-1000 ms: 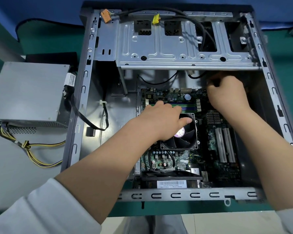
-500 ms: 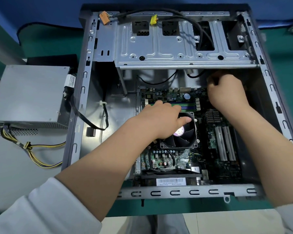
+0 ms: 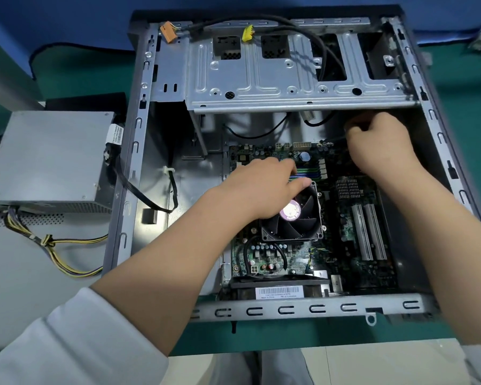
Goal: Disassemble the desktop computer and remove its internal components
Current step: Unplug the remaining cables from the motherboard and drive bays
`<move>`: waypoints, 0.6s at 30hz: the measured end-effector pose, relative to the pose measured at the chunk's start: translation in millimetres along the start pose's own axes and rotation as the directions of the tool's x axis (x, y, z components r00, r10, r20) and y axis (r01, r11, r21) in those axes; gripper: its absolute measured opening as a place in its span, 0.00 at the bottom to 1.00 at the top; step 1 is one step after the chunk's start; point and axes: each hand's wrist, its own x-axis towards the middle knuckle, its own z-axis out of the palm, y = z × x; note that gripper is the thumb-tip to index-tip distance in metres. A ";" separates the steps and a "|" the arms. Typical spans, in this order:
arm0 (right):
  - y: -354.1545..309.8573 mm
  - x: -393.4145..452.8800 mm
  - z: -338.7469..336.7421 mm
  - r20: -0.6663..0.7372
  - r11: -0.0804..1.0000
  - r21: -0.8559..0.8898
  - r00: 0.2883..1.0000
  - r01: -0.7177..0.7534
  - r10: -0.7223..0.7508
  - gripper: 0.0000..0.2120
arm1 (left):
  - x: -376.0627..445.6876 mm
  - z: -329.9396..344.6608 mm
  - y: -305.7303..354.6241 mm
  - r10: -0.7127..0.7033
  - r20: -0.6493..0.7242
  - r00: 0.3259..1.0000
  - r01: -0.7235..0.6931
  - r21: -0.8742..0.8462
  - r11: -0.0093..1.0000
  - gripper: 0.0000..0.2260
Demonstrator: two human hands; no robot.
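Two hands in PC case (image 3: 139, 151), left hand (image 3: 264, 187) fingers flat on CPU fan (image 3: 292, 215), right hand (image 3: 378, 145) fingers curled, grip unclear.

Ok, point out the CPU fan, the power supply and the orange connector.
CPU fan (image 3: 290, 211): head view, on its purple hub sticker.
power supply (image 3: 50, 157): head view, on its grey top panel.
orange connector (image 3: 168, 32): head view, on its plastic body.

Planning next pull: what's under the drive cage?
Under the drive cage: black cables, a white connector, the right hand curled there. What it grips is hidden; the motherboard starts just below.
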 end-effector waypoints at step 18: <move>-13.9 -14.5 -24.7 0.538 0.667 0.608 0.841 -0.431 0.053 0.04 | 10.3 -10.8 -8.4 -0.227 -0.252 0.941 -0.045 -0.756 0.653 0.05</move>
